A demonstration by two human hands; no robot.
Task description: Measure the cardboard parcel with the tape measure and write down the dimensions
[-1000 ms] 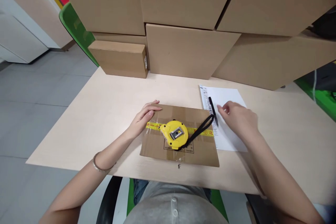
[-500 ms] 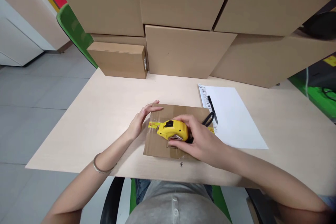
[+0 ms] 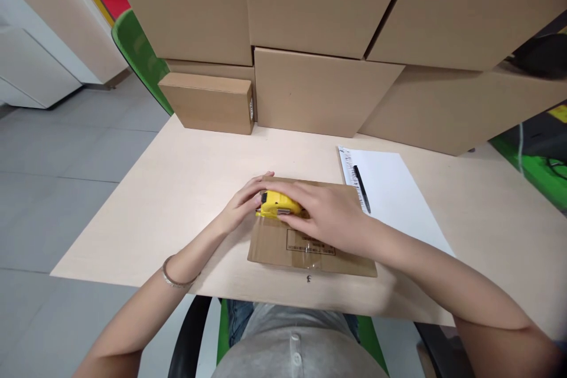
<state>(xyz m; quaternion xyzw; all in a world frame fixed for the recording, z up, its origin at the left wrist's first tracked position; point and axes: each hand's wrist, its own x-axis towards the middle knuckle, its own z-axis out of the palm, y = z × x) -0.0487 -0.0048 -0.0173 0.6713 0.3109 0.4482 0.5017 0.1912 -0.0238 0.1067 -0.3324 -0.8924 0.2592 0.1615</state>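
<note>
A yellow tape measure (image 3: 280, 204) lies over the far left part of a flat cardboard box (image 3: 274, 242) with printing on its face. My right hand (image 3: 330, 212) is wrapped over the tape measure from the right, with the thumb on its near side. My left hand (image 3: 241, 204) meets the front end of the tape measure at the box's left edge. Its thumb and forefinger close about that end, while other fingertips reach past the box's far left corner. The blade's hook end is mostly hidden by the fingers, and no blade shows stretched across the box.
White paper (image 3: 398, 201) with a black pen (image 3: 362, 189) on it lies right of the box. A smaller carton (image 3: 212, 103) stands at the back left, before a wall of large cartons (image 3: 325, 91). The table's near edge (image 3: 248, 302) runs just before my body.
My right hand has moved left and slightly away from me with the tape measure, up against my left hand. The yellow blade that lay across the box has gone from sight.
</note>
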